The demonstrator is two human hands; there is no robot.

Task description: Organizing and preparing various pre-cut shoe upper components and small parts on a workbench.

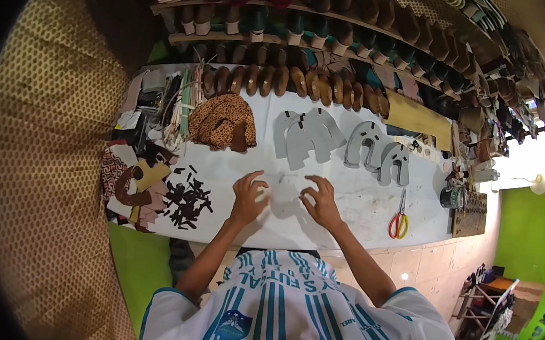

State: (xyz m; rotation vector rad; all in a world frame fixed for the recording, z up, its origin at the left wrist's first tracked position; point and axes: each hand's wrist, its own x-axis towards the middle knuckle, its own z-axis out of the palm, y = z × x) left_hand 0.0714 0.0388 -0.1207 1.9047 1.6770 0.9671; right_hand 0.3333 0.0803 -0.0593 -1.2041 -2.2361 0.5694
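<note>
My left hand (pixel 250 196) and my right hand (pixel 322 202) are held apart over the white tabletop (pixel 259 235), fingers curved and spread, with nothing visible between them. Beyond them lie overlapping grey horseshoe-shaped shoe-upper pieces (pixel 302 138). Farther right, two more stacks of grey cut pieces (pixel 363 140) have small dark tabs on them. Leopard-print cut pieces (pixel 219 117) sit past my left hand. To its left is a loose heap of small dark strips (pixel 187 202). Scissors (pixel 399 224) with red and yellow handles rest to the right of my right hand.
Brown shoe lasts (pixel 282 80) line the table's back edge, under shelves (pixel 246 40) of more lasts. Leather scraps (pixel 145 183) pile at the left edge, near a bundle of pale strips (pixel 182 111). A tin can (pixel 453 197) stands at the right edge; a tan sheet (pixel 420 119) lies behind.
</note>
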